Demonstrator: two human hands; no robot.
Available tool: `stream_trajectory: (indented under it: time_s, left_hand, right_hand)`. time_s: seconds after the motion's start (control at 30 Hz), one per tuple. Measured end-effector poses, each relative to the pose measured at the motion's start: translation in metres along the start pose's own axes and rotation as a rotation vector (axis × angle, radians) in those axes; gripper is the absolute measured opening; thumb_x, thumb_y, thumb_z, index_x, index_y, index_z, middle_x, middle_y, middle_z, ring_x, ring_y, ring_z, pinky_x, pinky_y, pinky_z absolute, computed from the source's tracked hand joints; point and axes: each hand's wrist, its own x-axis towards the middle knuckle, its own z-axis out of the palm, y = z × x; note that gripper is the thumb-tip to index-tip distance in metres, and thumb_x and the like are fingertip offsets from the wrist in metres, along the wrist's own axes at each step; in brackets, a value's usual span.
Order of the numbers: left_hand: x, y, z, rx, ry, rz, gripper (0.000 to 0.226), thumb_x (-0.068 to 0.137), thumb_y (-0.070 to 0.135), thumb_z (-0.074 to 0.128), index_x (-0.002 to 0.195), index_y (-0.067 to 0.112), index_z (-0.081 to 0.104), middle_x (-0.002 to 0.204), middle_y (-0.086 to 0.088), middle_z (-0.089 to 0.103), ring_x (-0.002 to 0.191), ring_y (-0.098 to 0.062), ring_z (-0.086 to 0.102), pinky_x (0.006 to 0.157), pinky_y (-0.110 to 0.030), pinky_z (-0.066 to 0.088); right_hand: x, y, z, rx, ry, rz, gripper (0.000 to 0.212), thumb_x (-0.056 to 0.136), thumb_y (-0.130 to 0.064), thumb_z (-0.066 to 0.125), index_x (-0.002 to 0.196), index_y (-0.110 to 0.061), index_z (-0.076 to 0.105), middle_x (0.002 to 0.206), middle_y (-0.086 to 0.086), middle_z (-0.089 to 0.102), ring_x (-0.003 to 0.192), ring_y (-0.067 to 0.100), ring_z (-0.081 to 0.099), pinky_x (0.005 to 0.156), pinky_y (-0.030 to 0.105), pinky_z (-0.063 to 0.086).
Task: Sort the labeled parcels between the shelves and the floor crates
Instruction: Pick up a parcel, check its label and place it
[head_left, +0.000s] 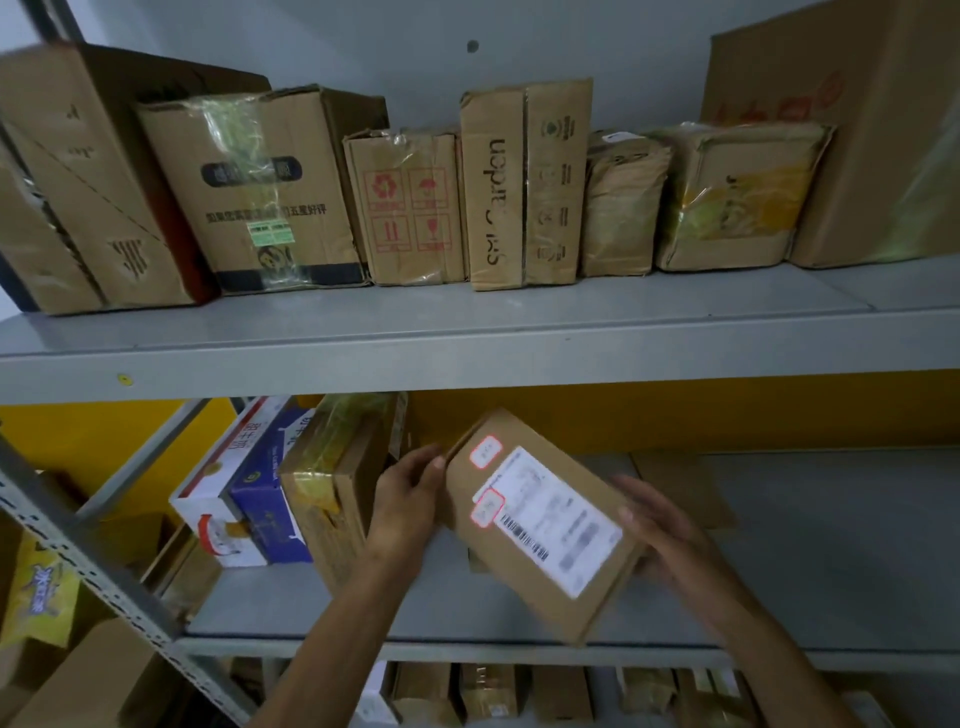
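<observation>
Currently left hand (410, 499) pinches the upper-left corner of the labeled parcel (540, 525); right hand (662, 530) cups its right edge, fingers loosely straight. Parcel tilted above the middle shelf (831, 545), near the taped box (332, 488). Advice: stand it upright beside that box, label outward.

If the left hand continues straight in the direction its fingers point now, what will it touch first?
The left hand grips the upper corner of the labeled parcel, fingers pointing up and toward the back of the shelf. Straight on, it would probably meet the yellow back panel first, though depth is unclear.
</observation>
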Motion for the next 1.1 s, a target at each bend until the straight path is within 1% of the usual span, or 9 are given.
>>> stream_trajectory:
  time_s: [0.07,0.2,0.3,0.37,0.6,0.7,0.93,1.03,1.1]
  left_hand:
    - [-0.011,-0.016,0.005,-0.282,-0.032,-0.200,0.032,0.100,0.016,0.049,0.132,0.015,0.053,0.121,-0.012,0.062,0.113,-0.029,0.060,0.094,-0.052,0.053]
    - [-0.053,-0.048,0.024,-0.547,-0.189,-0.425,0.045,0.088,0.000,0.061,0.131,0.011,0.053,0.124,-0.018,0.064,0.112,-0.038,0.063,0.081,-0.055,0.057]
    - [-0.066,-0.046,0.015,-0.437,-0.442,-0.483,0.050,0.078,0.010,0.078,0.124,0.011,0.058,0.118,-0.018,0.068,0.109,-0.038,0.065,0.091,-0.061,0.051]
    - [-0.060,-0.042,0.004,-0.436,-0.477,-0.458,0.046,0.086,0.021,0.072,0.129,0.011,0.056,0.119,-0.019,0.068,0.109,-0.038,0.066,0.091,-0.062,0.051]
    - [-0.066,-0.022,0.005,-0.425,-0.575,-0.370,0.042,0.084,0.006,0.061,0.126,0.002,0.058,0.120,-0.023,0.067,0.111,-0.038,0.065,0.080,-0.043,0.060]
    - [-0.072,-0.020,0.016,-0.429,-0.588,-0.383,0.043,0.083,0.005,0.062,0.125,0.001,0.058,0.118,-0.022,0.068,0.109,-0.038,0.066,0.079,-0.046,0.060]
    - [-0.092,-0.036,0.127,-0.338,-0.806,-0.466,0.044,0.078,0.003,0.065,0.123,0.007,0.062,0.114,-0.017,0.071,0.103,-0.037,0.069,0.076,-0.052,0.060]
    - [-0.125,-0.060,0.202,-0.244,-0.975,-0.482,0.056,0.068,0.007,0.084,0.120,0.016,0.065,0.112,-0.013,0.073,0.099,-0.034,0.071,0.068,-0.047,0.061]
    - [-0.157,-0.082,0.253,-0.214,-1.052,-0.578,0.060,0.065,0.001,0.081,0.119,0.019,0.063,0.111,-0.010,0.074,0.094,-0.034,0.072,0.066,-0.052,0.060]
  right_hand:
    - [-0.002,0.008,0.000,0.107,0.022,0.022,0.101,0.041,-0.065,0.087,0.130,-0.029,0.054,0.122,0.003,0.069,0.107,0.026,0.068,0.082,0.046,0.057]
    - [-0.004,0.010,0.009,0.244,0.058,-0.054,0.096,0.051,-0.049,0.091,0.131,-0.020,0.046,0.121,0.009,0.069,0.107,0.033,0.067,0.080,0.049,0.058]
    - [0.011,-0.009,0.015,0.196,0.204,-0.144,0.052,0.080,-0.021,0.072,0.125,-0.016,0.046,0.115,0.009,0.070,0.099,0.024,0.071,0.067,0.035,0.059]
    - [0.018,-0.026,0.015,0.081,0.162,-0.172,0.040,0.091,-0.009,0.060,0.126,-0.019,0.044,0.110,0.008,0.072,0.092,0.022,0.073,0.063,0.035,0.059]
    - [0.021,-0.066,0.005,-0.099,0.048,-0.210,0.051,0.093,-0.014,0.059,0.138,-0.028,0.041,0.106,0.001,0.075,0.092,0.020,0.073,0.064,0.032,0.060]
    - [0.011,-0.065,-0.003,-0.111,0.080,-0.196,0.046,0.093,-0.015,0.059,0.132,-0.035,0.043,0.102,-0.003,0.076,0.088,0.016,0.073,0.061,0.030,0.060]
    - [-0.075,-0.020,-0.080,-0.034,0.398,-0.116,0.048,0.091,-0.017,0.062,0.135,-0.029,0.044,0.120,-0.001,0.069,0.104,0.020,0.070,0.082,0.039,0.059]
    - [-0.144,0.008,-0.132,0.017,0.561,-0.064,0.053,0.094,-0.011,0.060,0.140,-0.027,0.039,0.124,-0.001,0.067,0.109,0.019,0.067,0.086,0.036,0.058]
    - [-0.193,0.029,-0.167,0.034,0.606,-0.020,0.064,0.094,-0.009,0.059,0.145,-0.032,0.028,0.128,-0.004,0.063,0.113,0.013,0.065,0.086,0.028,0.057]
